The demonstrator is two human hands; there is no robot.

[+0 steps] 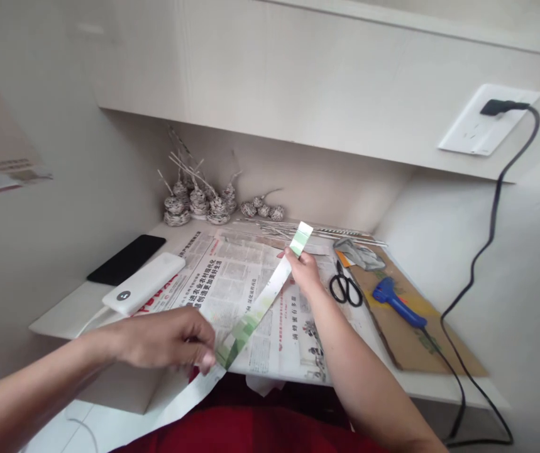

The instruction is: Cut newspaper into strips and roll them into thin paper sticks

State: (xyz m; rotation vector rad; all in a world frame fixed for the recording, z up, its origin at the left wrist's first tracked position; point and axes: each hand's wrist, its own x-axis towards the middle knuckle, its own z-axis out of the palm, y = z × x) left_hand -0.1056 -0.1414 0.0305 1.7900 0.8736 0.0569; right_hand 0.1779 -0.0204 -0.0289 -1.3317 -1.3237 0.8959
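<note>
A long paper strip [264, 301], printed green and white with a folded edge, runs diagonally over the newspaper [232, 270]. My right hand [305, 267] pinches it near its far end, which sticks out past the thumb. At the strip's lower part, my left hand [175, 340] has curled fingers, with thumb and fingertips at the strip's edge; the exact contact is partly hidden. Below those fingertips the strip bends and hangs past the table edge toward my lap. Black-handled scissors [345, 290] lie just right of my right hand.
A blue glue gun [399, 303] rests on cardboard [420, 343], its cord trailing right. A grey cloth-like bundle [359, 253] is behind it. Thin paper rods [293, 230] and woven gourd shapes [198, 202] are at the back. A white power bank [144, 283] and black phone [127, 259] lie left.
</note>
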